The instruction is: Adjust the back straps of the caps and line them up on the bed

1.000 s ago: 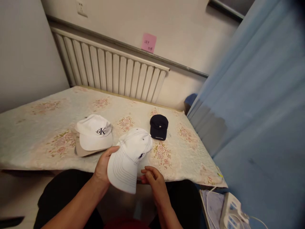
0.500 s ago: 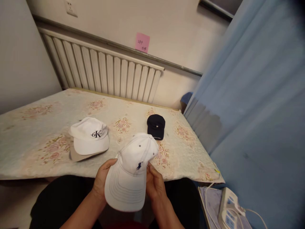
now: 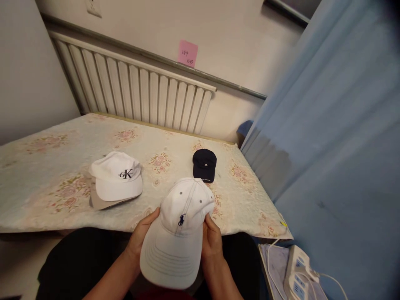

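A white baseball cap point(image 3: 178, 225) with a small dark embroidered rider on its front is held between my two hands, its brim pointing down toward me. My left hand point(image 3: 142, 233) grips the cap's left side, thumb on top and other fingers hidden beneath. On the opposite side my right hand point(image 3: 212, 237) holds it the same way, with the thumb at the crown's edge. To the left, a white cap with black letters point(image 3: 118, 177) lies on top of a beige cap point(image 3: 101, 204). Beyond the held cap sits a black cap point(image 3: 204, 164), brim facing me.
The caps lie on a table with a floral cover point(image 3: 168, 137). A white radiator point(image 3: 134, 83) and a pink note point(image 3: 188, 54) are behind it. A blue curtain point(image 3: 328, 146) hangs on the right, above a power strip point(image 3: 298, 273) with cables.
Both hands have turned the white cap so its front faces me more squarely. It has shifted slightly right and nearer to me. The other caps stay where they were.
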A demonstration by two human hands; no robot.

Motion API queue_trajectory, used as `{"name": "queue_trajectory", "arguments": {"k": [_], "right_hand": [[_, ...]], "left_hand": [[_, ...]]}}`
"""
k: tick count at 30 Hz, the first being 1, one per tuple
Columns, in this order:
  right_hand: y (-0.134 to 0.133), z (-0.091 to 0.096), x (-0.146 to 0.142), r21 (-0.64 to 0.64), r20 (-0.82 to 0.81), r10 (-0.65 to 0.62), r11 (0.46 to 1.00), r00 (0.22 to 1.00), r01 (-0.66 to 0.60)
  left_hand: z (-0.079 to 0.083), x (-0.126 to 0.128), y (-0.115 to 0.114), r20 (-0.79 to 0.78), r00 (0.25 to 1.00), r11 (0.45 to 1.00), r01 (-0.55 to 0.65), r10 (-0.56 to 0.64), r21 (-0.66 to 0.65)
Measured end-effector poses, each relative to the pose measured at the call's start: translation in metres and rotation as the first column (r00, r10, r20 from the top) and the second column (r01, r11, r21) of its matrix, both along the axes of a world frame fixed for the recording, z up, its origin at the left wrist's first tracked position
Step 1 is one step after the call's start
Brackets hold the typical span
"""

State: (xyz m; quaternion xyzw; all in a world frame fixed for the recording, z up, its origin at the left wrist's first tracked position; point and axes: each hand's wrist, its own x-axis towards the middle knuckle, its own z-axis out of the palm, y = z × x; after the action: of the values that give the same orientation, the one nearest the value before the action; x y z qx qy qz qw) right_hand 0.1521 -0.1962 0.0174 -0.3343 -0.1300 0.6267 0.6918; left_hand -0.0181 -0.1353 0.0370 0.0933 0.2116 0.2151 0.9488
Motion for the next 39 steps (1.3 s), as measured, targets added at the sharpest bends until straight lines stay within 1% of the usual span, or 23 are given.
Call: {"name": "queue_trajectory", "arguments": {"k": [4, 7, 10, 12, 15, 18, 22, 26, 30, 33, 39], "right_hand": [[-0.002, 0.003, 0.0, -0.01, 0.052, 0.022, 1.0, 0.998, -0.021], [-0.004, 0.005, 0.001, 0.002, 0.058, 0.031, 1.0, 0.998, -0.031], [-0.005, 0.004, 0.002, -0.016, 0.063, 0.072, 0.997, 0.995, -0.071], [-0.006, 0.002, 0.002, -0.021, 0.059, 0.069, 0.997, 0.996, -0.068], [-0.006, 0.0, 0.003, -0.011, 0.01, 0.017, 1.0, 1.0, -0.017], [-0.006, -0.003, 0.004, -0.018, -0.042, -0.023, 1.0, 0.999, 0.022], [-0.005, -0.003, 0.006, -0.033, -0.106, 0.002, 0.999, 0.994, -0.005], [-0.007, 0.0, 0.007, -0.042, -0.213, 0.015, 0.999, 0.977, -0.025], [-0.007, -0.002, 0.008, -0.031, -0.302, 0.029, 0.999, 0.953, -0.041], [-0.007, -0.005, 0.009, -0.026, -0.289, 0.05, 0.998, 0.956, -0.06], [-0.007, -0.014, 0.01, -0.058, -0.255, 0.009, 0.998, 0.967, -0.025]], "left_hand": [[-0.007, 0.002, 0.001, -0.031, 0.998, 0.999, -0.047, 0.047, 0.009], [-0.009, 0.004, 0.0, -0.05, 0.996, 0.997, -0.076, 0.076, 0.014], [-0.009, 0.005, 0.0, -0.009, 0.998, 0.998, -0.055, 0.055, 0.024], [-0.011, 0.004, 0.002, 0.039, 0.998, 0.998, -0.054, 0.053, 0.026], [-0.017, 0.003, 0.005, 0.074, 0.995, 0.997, -0.076, 0.074, 0.024], [-0.023, 0.002, 0.008, 0.068, 0.991, 0.993, -0.118, 0.116, 0.022], [-0.027, 0.002, 0.009, 0.068, 0.986, 0.988, -0.152, 0.15, 0.026], [-0.027, 0.003, 0.008, 0.049, 0.987, 0.988, -0.153, 0.153, 0.009], [-0.027, 0.002, 0.008, 0.049, 0.985, 0.986, -0.164, 0.164, 0.005], [-0.028, 0.002, 0.008, 0.053, 0.988, 0.989, -0.145, 0.144, 0.013], [-0.03, 0.002, 0.009, 0.048, 0.991, 0.992, -0.122, 0.122, -0.015]]}}
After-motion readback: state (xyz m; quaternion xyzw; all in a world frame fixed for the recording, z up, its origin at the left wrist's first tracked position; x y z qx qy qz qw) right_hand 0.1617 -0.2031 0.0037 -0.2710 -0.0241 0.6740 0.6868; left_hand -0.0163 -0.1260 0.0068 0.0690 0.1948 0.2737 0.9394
